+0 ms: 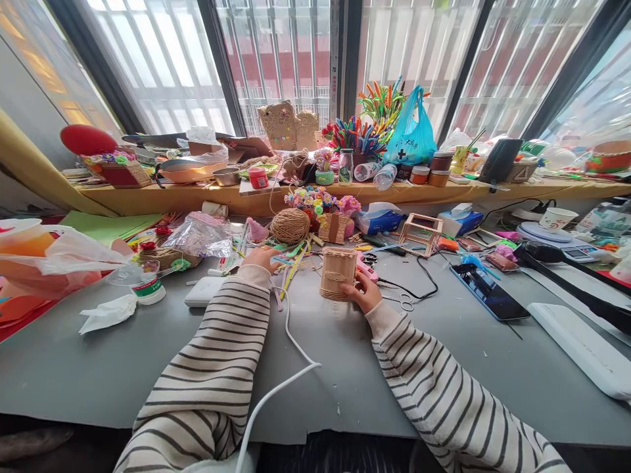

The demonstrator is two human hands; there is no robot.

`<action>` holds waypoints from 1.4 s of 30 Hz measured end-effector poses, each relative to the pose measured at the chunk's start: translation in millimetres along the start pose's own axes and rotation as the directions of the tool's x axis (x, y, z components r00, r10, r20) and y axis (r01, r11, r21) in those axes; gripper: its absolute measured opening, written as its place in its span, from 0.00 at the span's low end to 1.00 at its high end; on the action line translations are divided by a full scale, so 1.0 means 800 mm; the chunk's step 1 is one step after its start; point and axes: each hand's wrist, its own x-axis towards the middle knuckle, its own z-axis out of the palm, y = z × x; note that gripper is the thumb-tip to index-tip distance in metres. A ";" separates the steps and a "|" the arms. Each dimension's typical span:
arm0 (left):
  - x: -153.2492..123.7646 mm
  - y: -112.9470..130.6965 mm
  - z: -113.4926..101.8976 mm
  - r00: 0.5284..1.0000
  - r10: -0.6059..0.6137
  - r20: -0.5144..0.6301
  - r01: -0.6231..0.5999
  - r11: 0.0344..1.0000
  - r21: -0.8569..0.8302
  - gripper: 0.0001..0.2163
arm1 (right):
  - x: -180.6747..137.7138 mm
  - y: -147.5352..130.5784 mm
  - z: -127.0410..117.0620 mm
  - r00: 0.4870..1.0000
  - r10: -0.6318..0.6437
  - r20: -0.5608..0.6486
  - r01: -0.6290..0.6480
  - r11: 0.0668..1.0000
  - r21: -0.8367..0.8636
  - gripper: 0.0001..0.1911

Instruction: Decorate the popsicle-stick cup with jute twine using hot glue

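My right hand is closed on the right side of a small upright box made of wooden craft sticks, with twine trim on its front and around its base. Just behind that hand lies a pink glue gun with a black cord. My left hand reaches over a pile of coloured strips on the table. Its fingers look stretched forward and apart, with nothing visible in them. A ball of brown twine and a pink knitted cone sit just beyond it.
A white cable runs across the grey table between my arms. Scissors and a phone lie to the right. On the left are a white case and a plastic cup. A cluttered ledge spans the back.
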 end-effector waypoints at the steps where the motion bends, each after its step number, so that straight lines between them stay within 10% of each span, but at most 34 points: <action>1: 0.002 0.002 0.003 1.000 0.011 0.014 -0.011 1.000 0.001 0.14 | 0.000 0.000 0.000 1.000 0.003 0.001 -0.003 1.000 -0.003 0.34; 7: 0.010 -0.005 0.008 0.999 -0.034 0.015 0.034 0.999 -0.025 0.13 | 0.000 0.001 -0.001 1.000 0.007 0.009 -0.007 1.000 -0.013 0.33; 19: -0.023 -0.015 -0.018 0.901 -0.169 -0.399 -0.018 0.905 -0.425 0.04 | -0.003 0.000 0.002 1.000 0.008 -0.030 -0.008 1.000 -0.007 0.32; 32: -0.055 0.042 0.051 0.884 -0.365 -0.291 -0.256 0.143 -0.956 0.22 | 0.003 0.010 0.004 0.998 -0.038 -0.058 0.043 0.996 0.080 0.29; 42: -0.062 0.056 0.028 0.914 -0.359 -0.188 -0.263 -0.175 -0.949 0.14 | 0.007 0.013 0.001 0.998 -0.040 -0.055 0.044 0.997 0.071 0.28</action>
